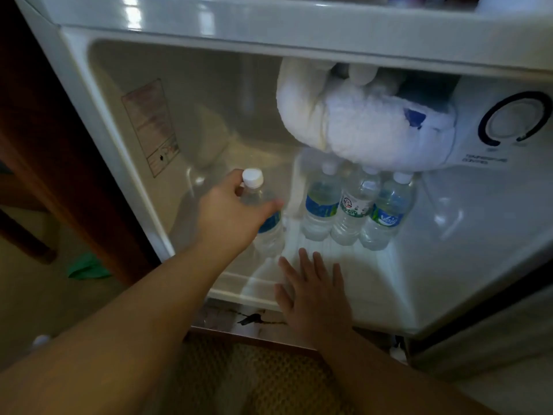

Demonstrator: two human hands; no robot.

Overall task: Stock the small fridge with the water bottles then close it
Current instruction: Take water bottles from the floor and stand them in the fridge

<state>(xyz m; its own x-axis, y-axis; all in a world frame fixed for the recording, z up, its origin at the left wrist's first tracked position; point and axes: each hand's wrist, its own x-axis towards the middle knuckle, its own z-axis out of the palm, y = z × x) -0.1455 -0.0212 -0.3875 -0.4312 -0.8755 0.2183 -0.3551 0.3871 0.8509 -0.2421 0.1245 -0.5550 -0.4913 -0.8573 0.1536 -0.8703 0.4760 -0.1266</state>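
Glossy fridge (269,28), seemingly plastic bottles (353,205)

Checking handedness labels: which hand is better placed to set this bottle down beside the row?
Left. The left hand already grips the bottle upright just left of the three stocked bottles; the right hand is flat and empty.

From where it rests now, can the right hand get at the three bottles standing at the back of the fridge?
Probably yes. The right hand lies flat and open on the fridge floor, with bare floor between its fingertips and the three bottles. The frosted freezer box overhangs only their caps.
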